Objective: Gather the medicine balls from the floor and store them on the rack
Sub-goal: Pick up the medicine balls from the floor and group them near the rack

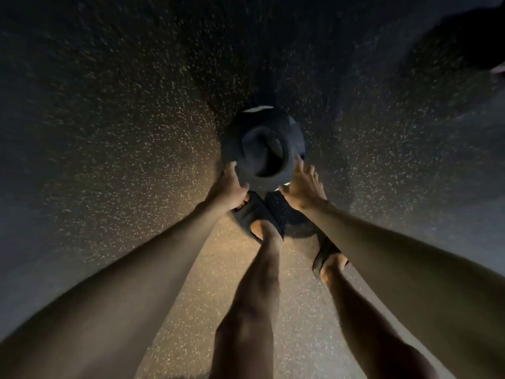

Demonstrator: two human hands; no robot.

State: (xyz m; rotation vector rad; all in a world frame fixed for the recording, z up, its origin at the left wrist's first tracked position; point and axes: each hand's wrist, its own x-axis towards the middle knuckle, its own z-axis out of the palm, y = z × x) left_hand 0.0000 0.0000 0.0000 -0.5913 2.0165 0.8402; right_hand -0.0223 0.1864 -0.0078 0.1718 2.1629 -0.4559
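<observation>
Two bare hands down at one dark medicine ball (262, 149), low over the speckled rubber floor (109, 132), just ahead of the feet. Round, slightly lighter patch on the ball's upper face; pale sliver at its far edge, another at its near edge. Left hand (231, 187) against the ball's near-left side, fingers (232, 166) laid fairly straight and close together up the curve, thumb across the near underside. Right hand (303, 187) at the near-right side, fingers spread wide, tips touching the ball's surface, palm turned toward it. No telling whether resting on the floor or lifted clear of it: too dark beneath. Both forearms bare, reaching down and forward from the lower corners of the view. Two bare legs between them, feet in dark slide sandals: left sandal (251, 212) just behind the ball and partly under the left hand, right sandal (325, 253) farther back, under the right forearm. Warm light on the floor around the feet, deep shade beyond. Large dark rounded shape (475, 36) far off to the right, too dim to name.
</observation>
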